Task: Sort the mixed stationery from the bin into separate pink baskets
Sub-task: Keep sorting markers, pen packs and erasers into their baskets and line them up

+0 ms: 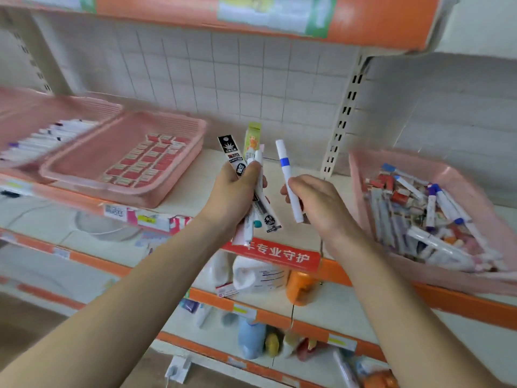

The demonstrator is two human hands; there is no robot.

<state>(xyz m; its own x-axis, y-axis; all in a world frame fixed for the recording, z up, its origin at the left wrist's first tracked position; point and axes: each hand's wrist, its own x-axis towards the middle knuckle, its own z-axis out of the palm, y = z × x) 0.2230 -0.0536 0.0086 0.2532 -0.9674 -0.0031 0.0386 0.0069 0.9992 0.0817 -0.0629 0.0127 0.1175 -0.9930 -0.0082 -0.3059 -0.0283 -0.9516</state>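
The white shelf (293,175) with its orange front edge carries everything. At its right end sits the pink bin (359,177), tilted toward the viewer and heaped with mixed stationery (419,219): markers, refill packs and small red and white pieces. At the left stand two pink baskets side by side. The nearer basket (126,197) holds rows of red and white erasers (145,161); the far-left basket (28,107) holds white pens (47,138), blurred. Between bin and baskets, both hands are raised above the shelf edge. The left grip (232,191) is curled round a bundle of packs (230,152), a black one and a yellow-green one standing upright above the fingers. The right grip (321,203) pinches a white marker (286,169) with a blue band, its tip pointing up, just beside the bundle but apart from it.
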